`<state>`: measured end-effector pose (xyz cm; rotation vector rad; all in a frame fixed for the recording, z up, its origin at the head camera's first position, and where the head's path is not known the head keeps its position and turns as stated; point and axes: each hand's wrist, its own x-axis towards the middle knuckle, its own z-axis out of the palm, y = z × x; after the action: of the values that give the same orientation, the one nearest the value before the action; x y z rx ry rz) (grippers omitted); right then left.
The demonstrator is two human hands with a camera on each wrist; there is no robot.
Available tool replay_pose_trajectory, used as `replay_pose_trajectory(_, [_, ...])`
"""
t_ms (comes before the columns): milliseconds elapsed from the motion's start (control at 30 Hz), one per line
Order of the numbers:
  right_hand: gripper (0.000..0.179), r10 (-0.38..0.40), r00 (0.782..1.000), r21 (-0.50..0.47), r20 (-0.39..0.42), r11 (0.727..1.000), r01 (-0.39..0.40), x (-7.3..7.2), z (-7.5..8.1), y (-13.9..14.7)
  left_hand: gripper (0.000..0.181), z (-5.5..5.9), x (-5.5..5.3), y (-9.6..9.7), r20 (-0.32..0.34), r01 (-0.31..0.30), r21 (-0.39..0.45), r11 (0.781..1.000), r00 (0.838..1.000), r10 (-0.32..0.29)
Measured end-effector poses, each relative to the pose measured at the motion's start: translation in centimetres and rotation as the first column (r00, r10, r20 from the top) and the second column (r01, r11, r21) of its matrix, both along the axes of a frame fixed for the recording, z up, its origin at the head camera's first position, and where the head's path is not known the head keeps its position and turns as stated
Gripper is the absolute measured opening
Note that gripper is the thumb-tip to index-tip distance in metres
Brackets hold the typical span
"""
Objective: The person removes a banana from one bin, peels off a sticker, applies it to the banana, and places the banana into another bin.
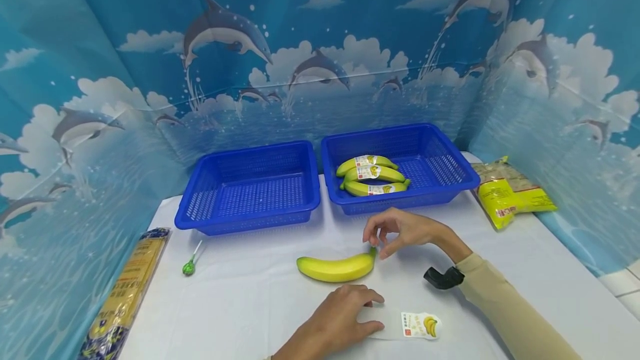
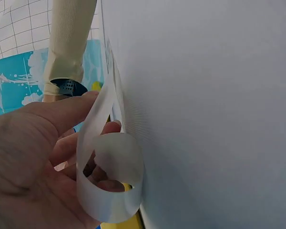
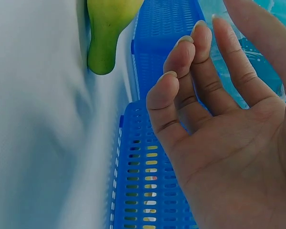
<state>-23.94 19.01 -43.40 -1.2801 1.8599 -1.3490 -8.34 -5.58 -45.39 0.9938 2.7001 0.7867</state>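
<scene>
A single yellow banana [image 1: 336, 268] lies on the white table, its green stem end pointing right. My right hand [image 1: 402, 230] hovers beside that stem with fingers loosely bent and nothing in them; in the right wrist view the banana's green stem [image 3: 102, 55] is apart from the fingertips. Near the table's front, my left hand [image 1: 345, 315] holds a whitish paper band [image 2: 109, 207] between thumb and fingers. The band curls into a loop by the palm. Its other end, a printed label [image 1: 421, 325] with a banana picture, lies flat to the right.
Behind stand two blue baskets: the left basket [image 1: 250, 221], and the right basket [image 1: 400, 204] with three banded bananas [image 1: 375, 174]. A green lollipop [image 1: 189, 267] and a long yellow packet [image 1: 125, 293] lie left. A yellow bag [image 1: 510, 196] lies right.
</scene>
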Motion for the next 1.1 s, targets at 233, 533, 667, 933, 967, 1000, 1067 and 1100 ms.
replay_pose_trajectory(233, [0.036,0.015,1.0,0.003,0.011,1.0,-0.015,0.3,0.0,-0.4,0.03,0.0,-0.5,-1.1,0.177,-0.038,0.057,0.998,0.984,0.028])
replay_pose_trajectory(533, [0.036,0.028,1.0,0.019,0.013,0.999,-0.028,0.8,0.6,-1.0,0.008,0.5,-3.2,-3.7,0.284,0.022,0.281,0.959,0.953,-0.105])
replay_pose_trajectory(667, [0.034,0.047,0.999,0.021,0.015,0.999,-0.048,1.0,0.8,-1.2,0.006,1.8,-3.5,-4.3,0.362,-0.039,0.324,0.945,0.928,-0.085])
replay_pose_trajectory(933, [0.034,0.109,0.993,0.045,0.052,0.993,-0.112,1.6,1.0,-2.0,0.008,2.1,-4.3,-5.3,0.507,-0.17,0.429,0.887,0.858,-0.081])
replay_pose_trajectory(967, [0.034,0.119,0.991,0.041,0.058,0.992,-0.121,1.7,1.0,-2.1,0.01,2.1,-4.4,-5.4,0.522,-0.182,0.442,0.878,0.848,-0.087])
replay_pose_trajectory(1000, [0.033,0.127,0.99,0.032,0.057,0.991,-0.129,1.8,1.0,-2.3,0.012,2.2,-4.6,-5.6,0.535,-0.192,0.456,0.869,0.84,-0.095])
replay_pose_trajectory(1067, [0.033,0.129,0.989,0.024,0.065,0.991,-0.131,2.0,1.0,-2.6,0.015,2.2,-4.8,-5.9,0.559,-0.213,0.48,0.851,0.822,-0.109])
replay_pose_trajectory(1100, [0.032,0.129,0.99,0.017,0.064,0.991,-0.131,2.1,1.0,-2.7,0.015,2.2,-4.9,-6.1,0.57,-0.224,0.491,0.842,0.813,-0.116])
